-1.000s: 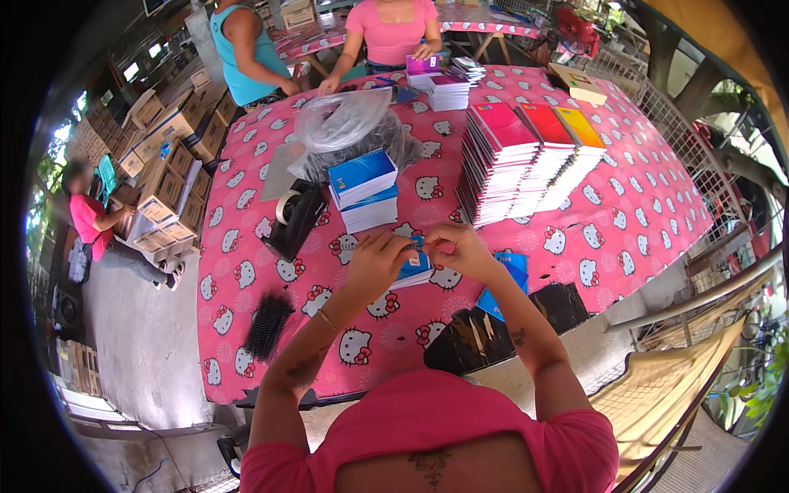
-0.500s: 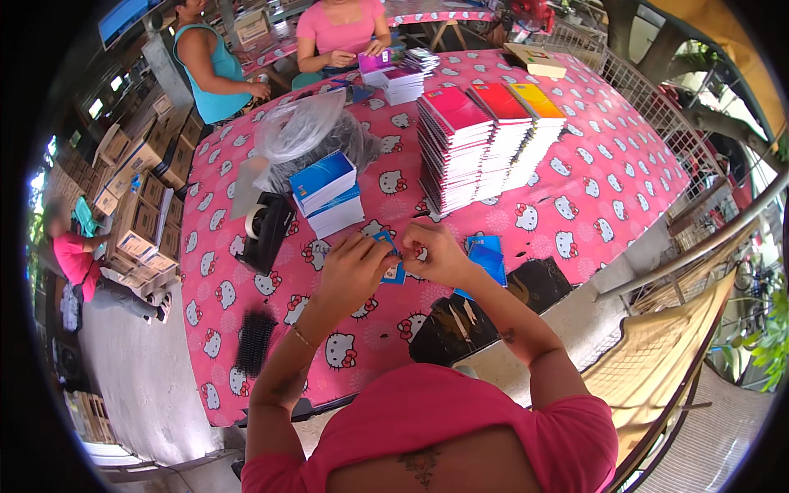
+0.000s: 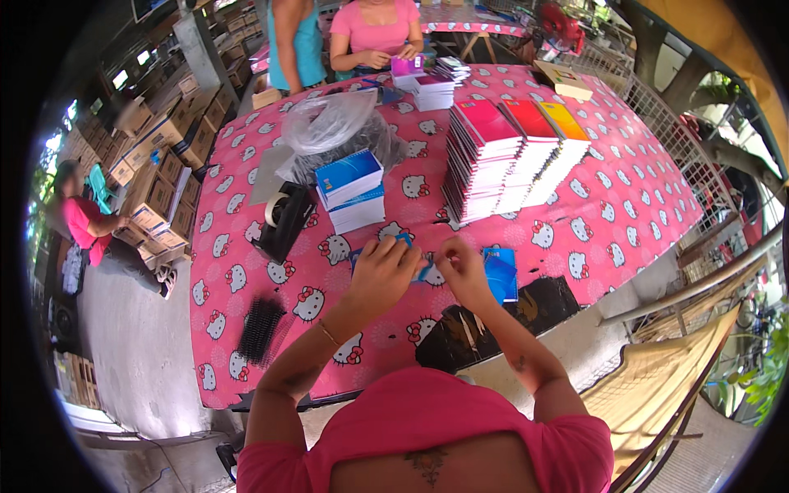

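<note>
My left hand (image 3: 385,269) is closed over a small blue notebook (image 3: 426,269), whose cover shows at the fingertips and past the knuckles. Just to its right, my right hand (image 3: 462,267) is held in a pinch; whatever lies between its fingers is too small to make out. Beside the right wrist lie small blue notebooks (image 3: 500,279), overlapping. Beyond my left hand stands a stack of blue spiral notebooks (image 3: 352,177). A black tape dispenser (image 3: 283,226) sits left of that stack, and a bundle of black binding coils (image 3: 261,330) lies near my left forearm.
Tall stacks of pink (image 3: 485,123), red (image 3: 530,121) and yellow (image 3: 565,122) spiral notebooks rise at the far right. A clear plastic bag (image 3: 329,123) lies behind the blue stack. Across the pink patterned table (image 3: 312,304), a person in pink (image 3: 374,37) handles purple notebooks.
The view has shifted, so the table appears farther right. My hands are slightly farther apart, with more blue notebook showing between them. The person in teal has moved right, nearer the person in pink.
</note>
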Motion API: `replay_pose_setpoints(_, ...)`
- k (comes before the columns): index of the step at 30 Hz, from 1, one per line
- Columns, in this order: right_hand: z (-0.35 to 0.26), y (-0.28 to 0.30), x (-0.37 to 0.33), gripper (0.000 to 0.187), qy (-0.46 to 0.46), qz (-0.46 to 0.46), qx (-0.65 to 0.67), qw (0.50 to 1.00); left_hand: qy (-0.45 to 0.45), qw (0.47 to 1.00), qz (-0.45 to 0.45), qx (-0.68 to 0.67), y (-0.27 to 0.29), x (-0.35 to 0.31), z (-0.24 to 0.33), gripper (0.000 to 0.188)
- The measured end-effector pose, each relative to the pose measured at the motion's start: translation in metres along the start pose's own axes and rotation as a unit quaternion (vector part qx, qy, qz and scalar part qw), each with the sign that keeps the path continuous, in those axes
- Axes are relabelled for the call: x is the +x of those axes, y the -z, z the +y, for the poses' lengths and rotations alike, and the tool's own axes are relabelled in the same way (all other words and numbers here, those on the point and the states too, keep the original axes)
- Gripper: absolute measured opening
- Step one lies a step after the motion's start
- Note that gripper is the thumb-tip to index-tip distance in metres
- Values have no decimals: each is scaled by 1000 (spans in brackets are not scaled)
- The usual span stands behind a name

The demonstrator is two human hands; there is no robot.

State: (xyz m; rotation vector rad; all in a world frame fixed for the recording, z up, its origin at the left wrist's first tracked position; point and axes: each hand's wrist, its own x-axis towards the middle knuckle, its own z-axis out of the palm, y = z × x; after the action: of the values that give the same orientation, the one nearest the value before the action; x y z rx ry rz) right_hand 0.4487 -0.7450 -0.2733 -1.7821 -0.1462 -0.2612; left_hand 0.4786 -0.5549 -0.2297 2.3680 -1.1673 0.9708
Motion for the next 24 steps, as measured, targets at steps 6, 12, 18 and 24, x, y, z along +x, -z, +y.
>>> replay_pose_setpoints(6, -9, -32, -32, 56, -43, 79, 349, 933, 254, 865, -42, -430, -3, 14, 35, 20)
replay_pose_setpoints(12, 48, 78, -32, 59, -188, 164, 166, 954, 178, 978, -56, -94, -33, -80, -1, 25)
replay_pose_setpoints(18, 110, 101, -50, 68, -104, 137, -581, 796, 137, 978, -132, -89, -40, -96, -27, 27)
replay_pose_setpoints(24, 59, 17, -6, 73, 111, 8, -118, 987, 210, 968, -95, -99, -4, -46, -40, 18)
